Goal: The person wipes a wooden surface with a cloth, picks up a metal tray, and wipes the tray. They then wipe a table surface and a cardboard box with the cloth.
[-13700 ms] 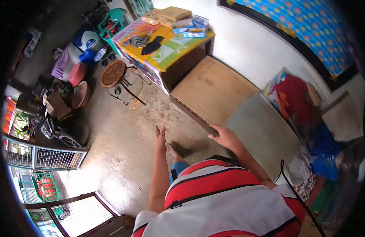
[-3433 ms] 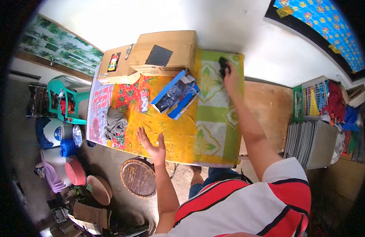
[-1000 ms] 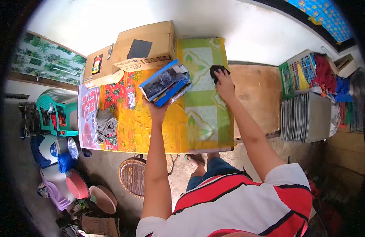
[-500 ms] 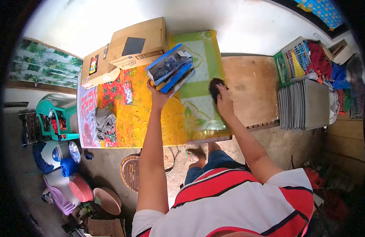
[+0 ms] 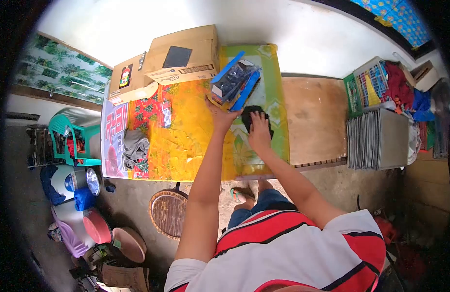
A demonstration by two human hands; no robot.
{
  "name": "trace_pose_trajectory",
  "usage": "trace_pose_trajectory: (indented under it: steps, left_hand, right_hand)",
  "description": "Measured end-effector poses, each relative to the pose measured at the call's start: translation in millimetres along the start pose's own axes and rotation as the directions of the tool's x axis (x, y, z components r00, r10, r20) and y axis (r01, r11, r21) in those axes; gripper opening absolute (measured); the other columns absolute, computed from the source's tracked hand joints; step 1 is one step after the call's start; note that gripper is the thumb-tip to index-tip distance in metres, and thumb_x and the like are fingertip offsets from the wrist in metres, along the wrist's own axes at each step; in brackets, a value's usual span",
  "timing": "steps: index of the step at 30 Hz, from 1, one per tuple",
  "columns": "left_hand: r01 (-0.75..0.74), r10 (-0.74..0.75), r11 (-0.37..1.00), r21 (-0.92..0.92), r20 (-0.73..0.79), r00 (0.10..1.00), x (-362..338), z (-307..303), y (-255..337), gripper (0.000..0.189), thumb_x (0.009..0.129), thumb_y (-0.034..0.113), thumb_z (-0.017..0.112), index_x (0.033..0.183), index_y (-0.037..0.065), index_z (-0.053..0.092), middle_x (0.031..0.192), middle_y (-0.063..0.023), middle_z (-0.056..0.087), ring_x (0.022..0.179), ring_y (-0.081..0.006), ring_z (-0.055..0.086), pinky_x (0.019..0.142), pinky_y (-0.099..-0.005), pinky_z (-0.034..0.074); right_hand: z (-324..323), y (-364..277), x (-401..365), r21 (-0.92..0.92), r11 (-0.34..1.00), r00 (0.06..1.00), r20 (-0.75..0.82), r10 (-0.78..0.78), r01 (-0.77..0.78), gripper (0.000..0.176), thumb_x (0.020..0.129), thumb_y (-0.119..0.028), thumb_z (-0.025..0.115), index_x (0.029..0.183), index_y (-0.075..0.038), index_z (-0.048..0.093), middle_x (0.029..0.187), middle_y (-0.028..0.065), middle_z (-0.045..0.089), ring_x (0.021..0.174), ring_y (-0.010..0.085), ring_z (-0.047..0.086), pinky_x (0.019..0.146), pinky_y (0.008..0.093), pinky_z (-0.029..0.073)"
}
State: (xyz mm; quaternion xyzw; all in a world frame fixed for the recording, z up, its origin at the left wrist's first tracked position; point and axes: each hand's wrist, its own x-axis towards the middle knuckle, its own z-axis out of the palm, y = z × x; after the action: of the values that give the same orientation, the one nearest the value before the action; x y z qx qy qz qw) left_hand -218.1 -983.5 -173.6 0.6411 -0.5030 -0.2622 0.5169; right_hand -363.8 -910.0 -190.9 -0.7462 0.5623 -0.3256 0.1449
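Note:
My left hand [image 5: 223, 118] grips the near end of a blue open-topped box [image 5: 251, 90], which is tilted above the table. Dark items and clear plastic show inside it, too jumbled to name. To its right, my right hand [image 5: 259, 134] lies flat on a bunched black cloth [image 5: 247, 117], fingers stretched out over it. The cloth rests on the green and white part of the tablecloth [image 5: 271, 153].
Cardboard boxes [image 5: 198, 41] stand at the table's back left. A grey cloth [image 5: 136, 148] lies at the left. Beyond the right side are a bare wooden surface [image 5: 315, 119] and a stack of grey panels [image 5: 376, 138]. A round wooden stool [image 5: 167, 214] stands below the front edge.
My right hand has come left and nearer with the black cloth, and its fingers now lie flatter. The blue box in my left hand has shifted right and turned. The camera view has shifted slightly.

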Motion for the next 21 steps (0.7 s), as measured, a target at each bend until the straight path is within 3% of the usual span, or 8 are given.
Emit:
trace_pose_trajectory:
  steps: [2,4,10,12,13,16,17,21]
  left_hand:
    - [0.039,-0.031,0.991,-0.13,0.06,0.998,4,-3,3,0.135,0.051,0.022,0.091,0.145,-0.002,-0.003,0.147,-0.0224,0.018,0.135,-0.0324,0.027,0.111,-0.0377,0.027]
    - [0.055,-0.006,0.921,-0.386,0.129,0.992,8,11,-16,0.132,0.051,0.02,0.091,0.144,-0.001,0.0,0.146,-0.0218,0.02,0.134,-0.032,0.03,0.109,-0.0375,0.031]
    - [-0.003,0.003,1.0,0.007,-0.095,0.995,6,34,-4,0.11,0.059,0.019,0.086,0.141,-0.003,0.015,0.131,-0.0244,0.042,0.12,-0.0351,0.047,0.101,-0.0413,0.039]
    - [0.019,-0.014,0.998,0.057,-0.093,0.996,11,42,-1,0.11,0.059,0.019,0.085,0.141,-0.003,0.015,0.131,-0.0249,0.043,0.121,-0.0363,0.047,0.1,-0.0413,0.039]
    - [-0.062,0.064,0.998,0.019,-0.123,0.99,14,50,0,0.112,0.061,0.02,0.084,0.142,-0.004,0.012,0.132,-0.0275,0.042,0.121,-0.0379,0.047,0.1,-0.0423,0.04]
    - [0.118,-0.135,0.987,-0.104,-0.17,0.976,10,77,19,0.115,0.061,0.018,0.084,0.144,-0.003,0.007,0.134,-0.0296,0.04,0.124,-0.0394,0.044,0.102,-0.0427,0.038]
    - [0.257,-0.275,0.946,-0.196,-0.067,0.959,11,71,50,0.117,0.062,0.017,0.084,0.145,-0.003,0.004,0.138,-0.0309,0.034,0.127,-0.0406,0.04,0.104,-0.0423,0.036]
    - [0.212,-0.217,0.967,-0.143,-0.022,0.976,13,86,50,0.121,0.061,0.02,0.085,0.146,-0.004,0.002,0.145,-0.0313,0.024,0.133,-0.0424,0.032,0.109,-0.0436,0.03]
  right_hand:
    - [2,1,9,-0.2,0.98,0.993,0.111,0.034,-0.011,0.047,0.083,0.0,0.05,0.129,0.002,0.046,0.136,0.0232,0.045,0.128,0.0418,0.039,0.108,0.0525,0.029]
    - [17,-3,1,-0.033,0.998,0.99,0.132,-0.047,0.051,0.048,0.083,-0.002,0.051,0.131,-0.001,0.045,0.137,0.021,0.044,0.132,0.041,0.035,0.109,0.055,0.026]
    - [6,-9,5,0.066,0.997,0.981,0.195,0.012,-0.026,0.044,0.083,-0.001,0.05,0.127,-0.002,0.05,0.132,0.0181,0.051,0.128,0.0392,0.041,0.109,0.0532,0.028]
    - [4,2,11,0.109,0.993,0.999,0.016,0.049,-0.051,0.043,0.084,-0.001,0.05,0.127,-0.003,0.052,0.131,0.0183,0.052,0.128,0.0398,0.042,0.109,0.0521,0.029]
    - [4,9,17,0.102,0.992,0.997,-0.014,0.07,-0.068,0.043,0.085,-0.001,0.05,0.128,-0.004,0.052,0.132,0.0183,0.052,0.128,0.0397,0.042,0.109,0.0519,0.029]
    - [4,26,35,0.143,0.987,0.995,-0.067,0.08,-0.069,0.042,0.086,-0.002,0.05,0.129,-0.004,0.051,0.134,0.019,0.05,0.129,0.0391,0.041,0.109,0.0508,0.029]
    - [2,27,39,0.168,0.983,0.994,-0.069,0.091,-0.078,0.042,0.087,-0.002,0.05,0.129,-0.004,0.051,0.133,0.0191,0.05,0.129,0.039,0.042,0.108,0.0504,0.03]
    - [-7,16,30,0.24,0.963,0.992,-0.001,0.123,-0.119,0.042,0.09,-0.004,0.048,0.133,-0.003,0.046,0.136,0.0188,0.048,0.126,0.0375,0.044,0.105,0.0443,0.035]
